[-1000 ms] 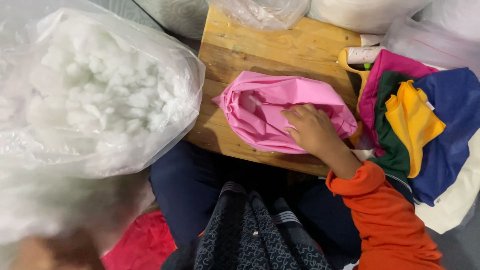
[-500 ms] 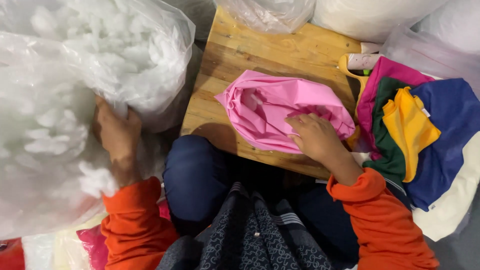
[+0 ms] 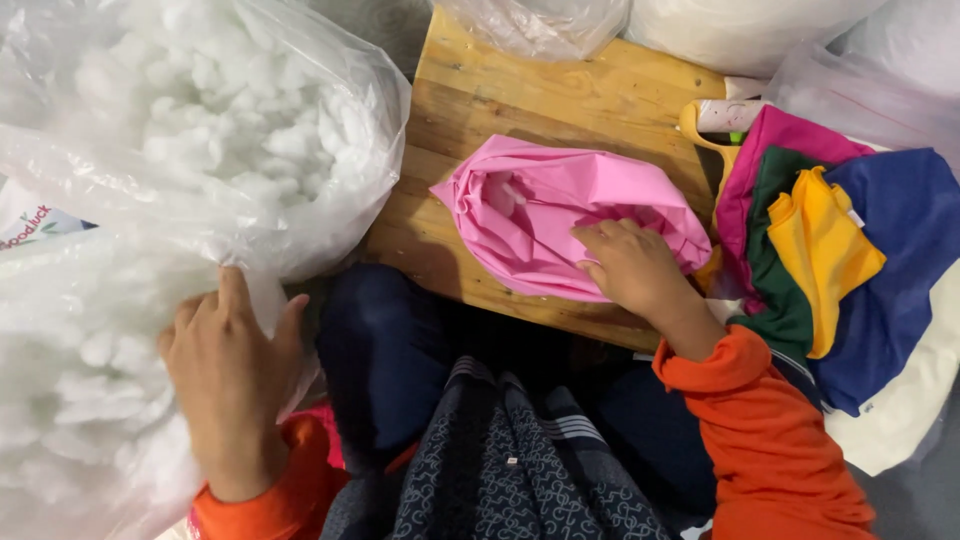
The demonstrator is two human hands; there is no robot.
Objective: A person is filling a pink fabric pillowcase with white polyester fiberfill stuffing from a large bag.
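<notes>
Far left is a huge clear plastic bag (image 3: pixel 180 150), thin and crinkly, packed with white stuffing (image 3: pixel 230 120) that looks like clumpy cotton fluff. The bag runs off the left and bottom edges, so I can't see how big it really is. My left hand (image 3: pixel 232 372) lies flat against the bag's lower side, fingers spread loosely and slightly curled into the plastic, pressing it rather than gripping anything.

In the middle, on my lap side, there's a dark patterned knit (image 3: pixel 510 460) and dark blue trousers. Above that sits a board (image 3: pixel 560 100) of pale rough planks, grain showing.

On the board, near its front edge, lies the pink cover (image 3: pixel 560 215). It's smooth thin fabric, puffed into a rounded lump with folds, and its mouth gapes at the left end with a bit of white inside. My right hand (image 3: pixel 640 268) rests on its right half, fingers bent and pinching a fold of the pink cloth, orange sleeve behind the wrist.

Right of that is a heap of cloths (image 3: pixel 830 240): magenta, dark green, yellow, navy, cream underneath, all soft and overlapping. A yellow-handled tool (image 3: pixel 715 120) pokes out above the heap, mostly buried, so I can't tell what it is. More clear bags along the top edge are cut off.
</notes>
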